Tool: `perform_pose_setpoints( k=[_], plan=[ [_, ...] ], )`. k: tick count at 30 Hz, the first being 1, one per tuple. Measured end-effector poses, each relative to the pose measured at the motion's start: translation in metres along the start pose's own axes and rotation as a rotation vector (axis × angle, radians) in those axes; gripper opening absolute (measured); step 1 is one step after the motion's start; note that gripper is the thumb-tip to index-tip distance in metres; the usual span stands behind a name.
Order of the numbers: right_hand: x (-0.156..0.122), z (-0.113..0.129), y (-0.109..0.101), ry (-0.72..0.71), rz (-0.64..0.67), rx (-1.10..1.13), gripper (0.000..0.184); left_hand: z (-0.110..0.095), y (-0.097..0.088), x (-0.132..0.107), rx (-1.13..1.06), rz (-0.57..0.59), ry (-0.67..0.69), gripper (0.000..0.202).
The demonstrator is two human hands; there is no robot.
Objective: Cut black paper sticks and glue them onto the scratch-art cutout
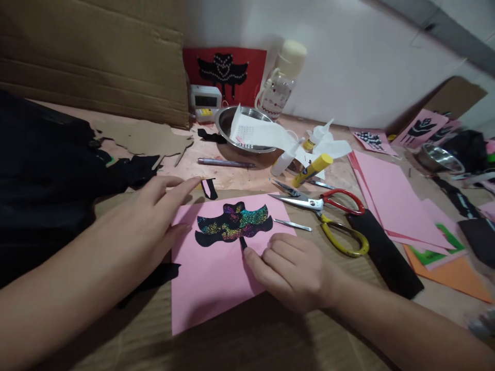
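A pink sheet of paper (216, 278) lies in front of me. On it is a black cut-out (232, 224) with wavy wings and speckles of gold, teal and purple glitter. My right hand (290, 268) pinches a small black strip (243, 243), whose upper end meets the cut-out's lower edge; the fingers hide its other end. My left hand (162, 211) reaches over the sheet's left edge with fingers apart, holding nothing. Its index fingertip is beside a small black scrap with a pink patch (209, 189). Tweezers (293, 224) lie at the sheet's right edge.
Scissors (315, 203) with red and yellow handles lie right of the sheet, near a yellow glue stick (313, 170). Behind stand a metal bowl (226, 116) and a bottle (284, 77). Pink sheets (398, 196) are stacked right; black material (42, 196) covers the left.
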State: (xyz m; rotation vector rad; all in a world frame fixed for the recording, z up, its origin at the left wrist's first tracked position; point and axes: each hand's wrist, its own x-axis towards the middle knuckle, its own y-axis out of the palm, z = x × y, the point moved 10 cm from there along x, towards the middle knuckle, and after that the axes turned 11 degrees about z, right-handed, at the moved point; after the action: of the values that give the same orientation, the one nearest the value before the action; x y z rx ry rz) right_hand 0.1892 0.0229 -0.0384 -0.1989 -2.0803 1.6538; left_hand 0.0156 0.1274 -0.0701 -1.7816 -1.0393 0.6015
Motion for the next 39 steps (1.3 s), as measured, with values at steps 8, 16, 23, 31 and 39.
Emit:
perform_pose_setpoints(
  k=[8,16,23,31,39],
  plan=[
    [0.005,-0.005,0.004,0.029,0.063,0.13,0.029,-0.067,0.029,-0.028,-0.007,0.077,0.397,0.055],
    [0.001,-0.006,0.008,0.014,0.072,0.114,0.029,-0.07,0.042,-0.021,-0.042,0.153,0.388,0.055],
    [0.002,-0.009,0.009,0.035,0.091,0.169,0.031,-0.073,0.043,-0.026,0.063,0.112,0.427,0.062],
    [0.002,-0.009,0.007,0.038,0.067,0.141,0.028,-0.055,0.071,-0.022,-0.054,0.193,0.227,0.06],
    [0.001,-0.01,0.007,0.042,0.056,0.14,0.034,-0.062,0.067,-0.021,0.016,0.236,0.293,0.058]
  ],
)
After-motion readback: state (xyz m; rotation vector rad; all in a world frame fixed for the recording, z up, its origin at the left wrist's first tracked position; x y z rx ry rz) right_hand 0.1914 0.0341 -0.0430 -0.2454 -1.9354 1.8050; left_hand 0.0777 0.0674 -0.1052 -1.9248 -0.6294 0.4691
